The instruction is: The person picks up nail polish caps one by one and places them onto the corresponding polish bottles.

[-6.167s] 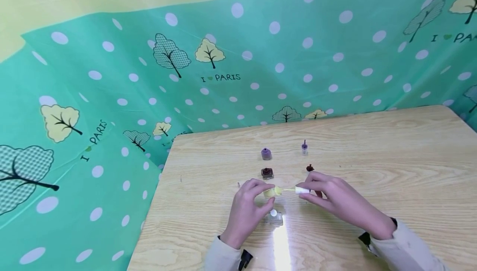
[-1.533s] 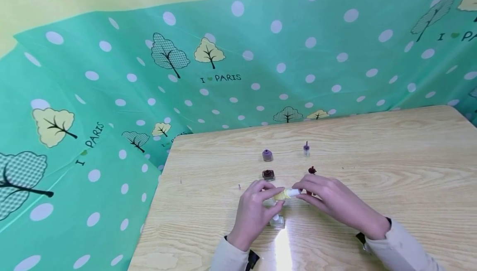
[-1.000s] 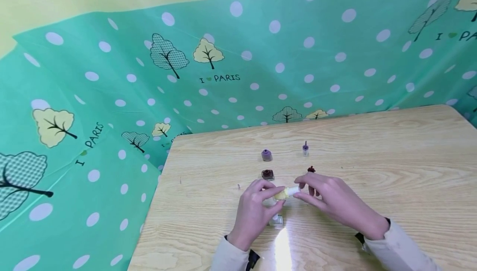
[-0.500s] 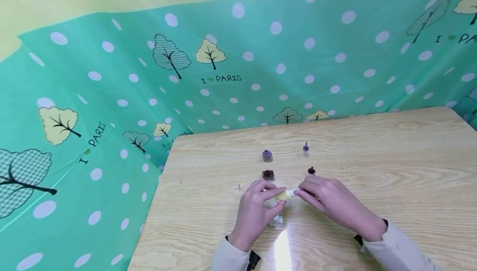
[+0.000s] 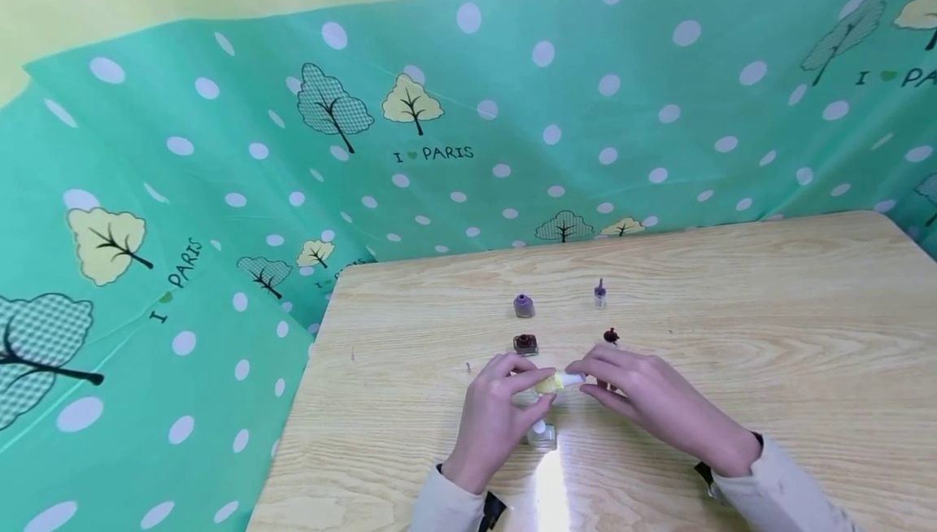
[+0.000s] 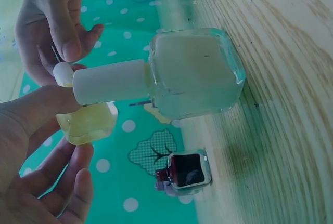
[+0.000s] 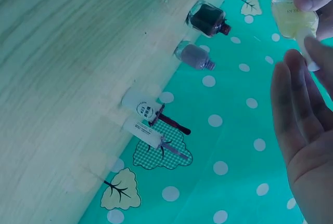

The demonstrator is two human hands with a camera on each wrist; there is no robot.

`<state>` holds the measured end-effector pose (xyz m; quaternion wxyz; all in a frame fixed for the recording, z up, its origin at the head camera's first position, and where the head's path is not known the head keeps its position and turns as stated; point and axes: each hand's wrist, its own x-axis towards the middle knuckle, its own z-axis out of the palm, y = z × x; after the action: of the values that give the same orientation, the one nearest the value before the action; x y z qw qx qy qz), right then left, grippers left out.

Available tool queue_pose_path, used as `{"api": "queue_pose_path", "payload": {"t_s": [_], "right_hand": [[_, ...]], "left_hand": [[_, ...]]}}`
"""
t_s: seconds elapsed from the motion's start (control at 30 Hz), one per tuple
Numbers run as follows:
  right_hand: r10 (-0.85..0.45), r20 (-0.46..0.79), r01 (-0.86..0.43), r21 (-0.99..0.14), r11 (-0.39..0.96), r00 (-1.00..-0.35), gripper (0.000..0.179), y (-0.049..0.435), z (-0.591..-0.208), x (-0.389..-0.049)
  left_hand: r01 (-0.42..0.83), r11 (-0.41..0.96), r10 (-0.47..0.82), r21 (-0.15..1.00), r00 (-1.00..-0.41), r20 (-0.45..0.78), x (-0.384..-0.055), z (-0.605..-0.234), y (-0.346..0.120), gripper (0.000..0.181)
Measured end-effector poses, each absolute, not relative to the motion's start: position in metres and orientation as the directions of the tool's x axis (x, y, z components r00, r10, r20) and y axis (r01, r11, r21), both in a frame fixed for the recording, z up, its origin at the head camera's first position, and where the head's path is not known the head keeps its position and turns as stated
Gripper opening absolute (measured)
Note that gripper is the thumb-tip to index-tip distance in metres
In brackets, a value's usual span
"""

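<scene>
My left hand (image 5: 494, 414) holds a small bottle of yellow nail polish (image 5: 546, 383), tilted sideways above the table. Its white cap (image 5: 572, 379) sits at the bottle's neck, and my right hand (image 5: 647, 385) pinches that cap between thumb and fingers. In the right wrist view the bottle's yellow glass (image 7: 291, 18) shows beside the thumb, and the other fingers (image 7: 299, 99) lie nearly straight. Just below the left hand stands a pale nail polish bottle (image 6: 195, 76) with its white cap (image 6: 112, 82) on.
Behind the hands stand an uncapped dark red polish bottle (image 5: 525, 345) and an uncapped purple one (image 5: 523, 307). To their right, a purple brush cap (image 5: 600, 296) and a dark red brush cap (image 5: 611, 336) stand with brushes up. A patterned green cloth (image 5: 439, 190) hangs behind the table (image 5: 732, 312).
Several seconds ago the yellow brush was drawn out of the bottle; now its cap sits at the neck. Over the last second my right fingers have loosened and gripped the cap again.
</scene>
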<state>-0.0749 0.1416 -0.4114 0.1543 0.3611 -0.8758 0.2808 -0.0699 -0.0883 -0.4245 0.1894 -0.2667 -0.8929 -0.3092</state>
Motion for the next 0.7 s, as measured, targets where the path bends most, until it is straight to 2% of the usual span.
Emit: {"api": "queue_pose_path", "payload": {"t_s": [0.33, 0.57, 0.7], "right_hand": [[-0.505, 0.481, -0.682, -0.334, 0.65, -0.717, 0.006, 0.136, -0.415, -0.077], [-0.479, 0.46, -0.65, -0.362, 0.668, -0.748, 0.005, 0.132, -0.417, -0.077], [-0.462, 0.455, -0.635, -0.379, 0.674, -0.762, 0.006, 0.13, -0.417, -0.077]], "left_hand": [[0.599, 0.662, 0.361, 0.45, -0.781, 0.51, -0.071, -0.425, -0.087, 0.031], [0.653, 0.68, 0.392, 0.334, -0.709, 0.587, -0.073, -0.428, -0.086, 0.031], [0.663, 0.689, 0.404, 0.293, -0.687, 0.604, -0.073, -0.429, -0.087, 0.031]]}}
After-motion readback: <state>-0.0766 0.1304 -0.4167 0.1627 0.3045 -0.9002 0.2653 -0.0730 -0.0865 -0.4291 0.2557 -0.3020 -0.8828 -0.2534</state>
